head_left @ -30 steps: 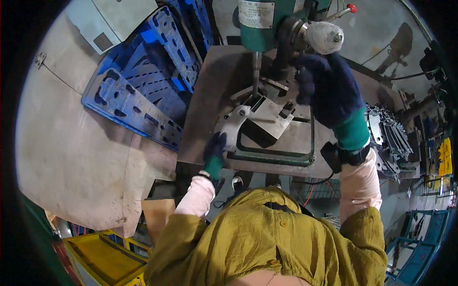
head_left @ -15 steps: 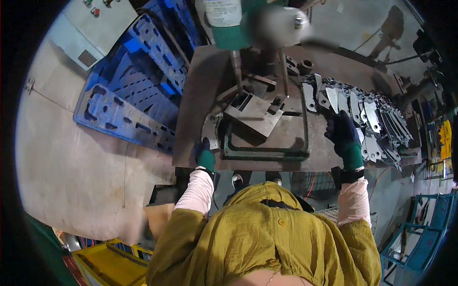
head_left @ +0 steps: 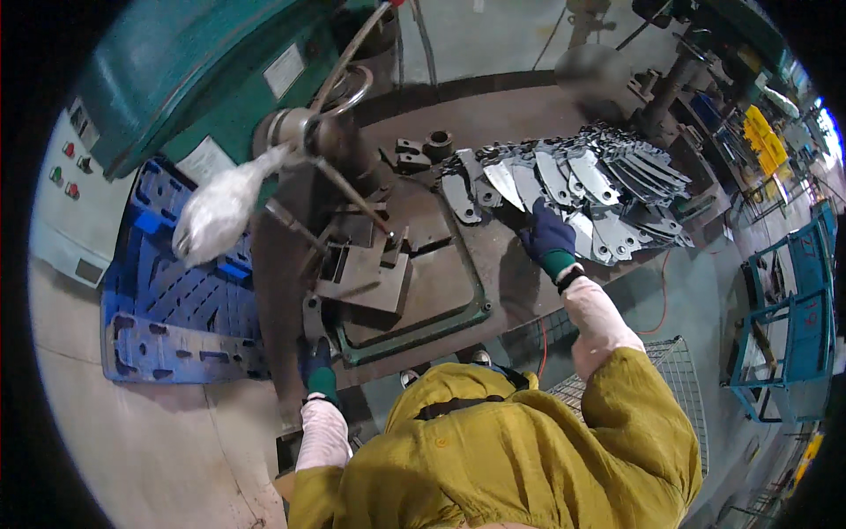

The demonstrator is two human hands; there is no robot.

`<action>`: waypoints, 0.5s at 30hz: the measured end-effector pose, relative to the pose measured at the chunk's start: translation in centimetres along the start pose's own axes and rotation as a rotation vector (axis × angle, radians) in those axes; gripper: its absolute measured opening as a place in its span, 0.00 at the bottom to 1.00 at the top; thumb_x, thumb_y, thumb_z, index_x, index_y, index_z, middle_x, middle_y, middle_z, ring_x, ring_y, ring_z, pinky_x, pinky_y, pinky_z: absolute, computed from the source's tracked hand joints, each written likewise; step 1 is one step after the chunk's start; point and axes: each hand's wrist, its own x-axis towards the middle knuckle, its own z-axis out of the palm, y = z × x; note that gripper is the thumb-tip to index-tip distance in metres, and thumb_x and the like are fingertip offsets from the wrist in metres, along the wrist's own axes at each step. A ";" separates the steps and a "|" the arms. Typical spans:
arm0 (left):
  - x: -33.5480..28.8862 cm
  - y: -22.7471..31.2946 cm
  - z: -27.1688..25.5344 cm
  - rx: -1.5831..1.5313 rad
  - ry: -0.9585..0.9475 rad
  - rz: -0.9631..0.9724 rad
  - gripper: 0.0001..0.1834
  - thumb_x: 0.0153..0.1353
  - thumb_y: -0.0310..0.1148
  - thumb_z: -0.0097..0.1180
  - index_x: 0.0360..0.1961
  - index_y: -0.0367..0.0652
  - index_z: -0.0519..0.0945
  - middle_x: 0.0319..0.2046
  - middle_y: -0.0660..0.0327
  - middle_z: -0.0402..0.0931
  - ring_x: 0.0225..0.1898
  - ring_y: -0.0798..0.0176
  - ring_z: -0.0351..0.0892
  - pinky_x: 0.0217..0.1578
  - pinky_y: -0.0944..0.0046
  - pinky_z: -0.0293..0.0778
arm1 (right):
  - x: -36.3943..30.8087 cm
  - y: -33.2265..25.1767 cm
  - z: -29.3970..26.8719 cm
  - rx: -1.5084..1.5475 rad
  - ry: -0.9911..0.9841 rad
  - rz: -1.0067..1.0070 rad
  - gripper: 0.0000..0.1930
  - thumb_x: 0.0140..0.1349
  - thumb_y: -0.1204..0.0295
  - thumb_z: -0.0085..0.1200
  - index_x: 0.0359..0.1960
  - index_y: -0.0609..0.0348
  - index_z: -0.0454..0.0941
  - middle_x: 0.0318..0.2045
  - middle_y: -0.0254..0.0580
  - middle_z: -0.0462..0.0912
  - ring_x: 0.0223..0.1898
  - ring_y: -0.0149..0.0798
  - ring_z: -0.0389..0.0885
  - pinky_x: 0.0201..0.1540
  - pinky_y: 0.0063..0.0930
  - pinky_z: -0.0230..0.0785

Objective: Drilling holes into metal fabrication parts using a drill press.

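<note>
My left hand (head_left: 315, 357), in a dark glove with a green cuff, grips the near end of a flat metal plate (head_left: 313, 310) at the left of the machine's green-edged base. My gloved right hand (head_left: 548, 234) reaches over the near side of a pile of curved metal plates (head_left: 608, 181), its fingers stretched out at the plates. Nothing shows held in it. Between the hands stands a steel block fixture (head_left: 366, 280) on the base (head_left: 423, 331), beneath the press head (head_left: 339, 145).
A white plastic-wrapped piece (head_left: 220, 210) hangs at the press's left. Blue pallets (head_left: 181, 348) stand left of the brown table (head_left: 520, 295). A metal ring (head_left: 438, 144) sits behind the base. Blue frames (head_left: 789, 322) and a wire basket (head_left: 679, 379) are at the right.
The view has swung to the right. My right hand has moved forward to the pile's plates, its fingers stretching onto them. My left hand stays at the plate beside the base.
</note>
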 end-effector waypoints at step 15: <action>-2.6 -2.1 -4.3 -0.093 0.106 0.034 0.28 0.60 0.48 0.59 0.53 0.37 0.78 0.54 0.53 0.78 0.56 0.56 0.75 0.59 0.59 0.65 | 10.9 2.3 -1.9 -0.011 0.003 -0.079 0.19 0.64 0.59 0.45 0.48 0.59 0.77 0.34 0.55 0.84 0.37 0.56 0.83 0.39 0.50 0.74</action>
